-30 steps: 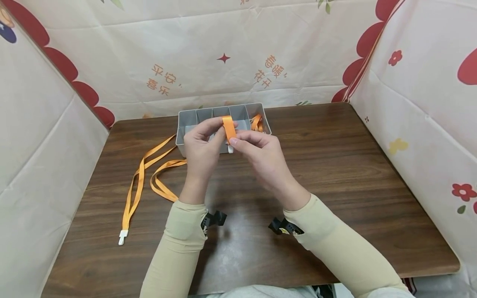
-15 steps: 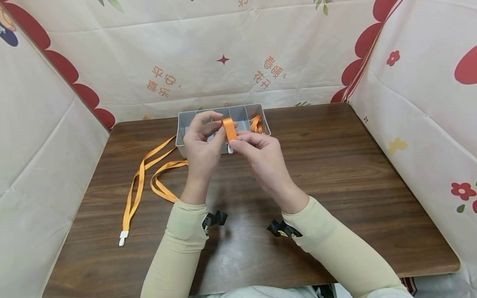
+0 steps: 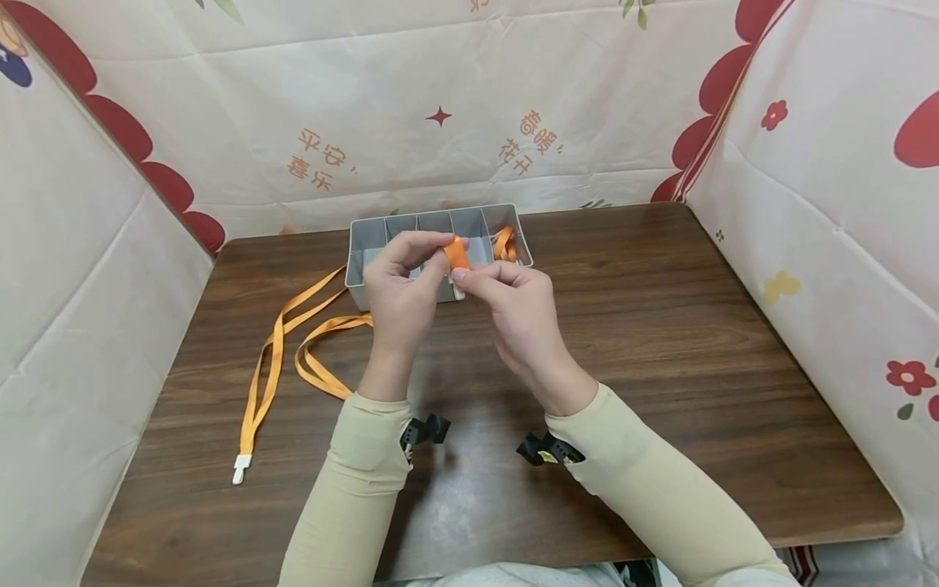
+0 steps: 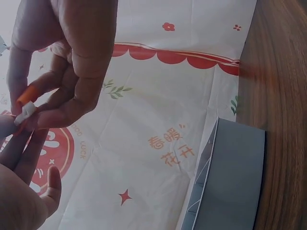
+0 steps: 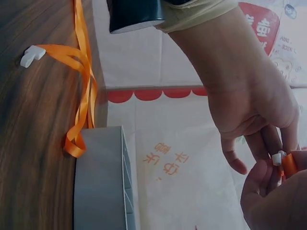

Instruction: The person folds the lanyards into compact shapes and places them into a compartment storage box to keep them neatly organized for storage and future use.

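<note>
**Two-Point Pinch Hold**

I confirm the left hand (image 3: 399, 293) pinches the folded orange lanyard (image 3: 458, 254); the right hand (image 3: 519, 314) pinches its near end, beside the white clip (image 4: 27, 111). Both grips are narrow. The lanyard is raised, apart from the grey box (image 4: 235, 177). Orange straps (image 3: 277, 350) lie on the surface (image 3: 697, 367), left. An orange bundle (image 3: 506, 243) occupies the right-end compartment. Fold layering appears uncertain, being partly covered.

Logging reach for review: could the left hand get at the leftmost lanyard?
Probably yes: most of that lanyard lies uncovered, though the left hand, pinching another orange lanyard, would need freeing first.
</note>
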The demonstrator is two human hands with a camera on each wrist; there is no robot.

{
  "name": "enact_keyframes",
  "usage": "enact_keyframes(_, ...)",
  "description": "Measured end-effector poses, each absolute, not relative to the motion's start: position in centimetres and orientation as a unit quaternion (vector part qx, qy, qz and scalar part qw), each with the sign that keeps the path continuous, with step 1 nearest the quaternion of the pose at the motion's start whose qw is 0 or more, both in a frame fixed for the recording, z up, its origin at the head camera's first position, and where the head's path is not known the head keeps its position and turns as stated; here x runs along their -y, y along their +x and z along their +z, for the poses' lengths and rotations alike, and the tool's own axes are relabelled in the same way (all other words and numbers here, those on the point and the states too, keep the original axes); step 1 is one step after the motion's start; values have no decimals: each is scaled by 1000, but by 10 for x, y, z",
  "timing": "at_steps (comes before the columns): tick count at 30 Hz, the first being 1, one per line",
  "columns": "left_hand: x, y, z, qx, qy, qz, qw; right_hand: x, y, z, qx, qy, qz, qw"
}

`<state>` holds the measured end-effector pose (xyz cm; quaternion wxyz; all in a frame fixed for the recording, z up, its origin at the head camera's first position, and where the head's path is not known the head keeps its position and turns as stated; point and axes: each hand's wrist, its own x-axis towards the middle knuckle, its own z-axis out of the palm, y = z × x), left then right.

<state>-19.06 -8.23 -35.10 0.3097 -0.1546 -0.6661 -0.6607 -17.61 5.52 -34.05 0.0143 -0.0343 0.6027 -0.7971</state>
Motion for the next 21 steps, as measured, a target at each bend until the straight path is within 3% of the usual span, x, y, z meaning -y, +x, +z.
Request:
enact_keyframes(8,82,-191,-351,655,-151,-676,302,-58,-183,-340,-507,-15,-855,106)
enact_keyframes(21,79,-194,-352,628,-151,-707,289,-66,-192,-337,-524,-64,-828,188)
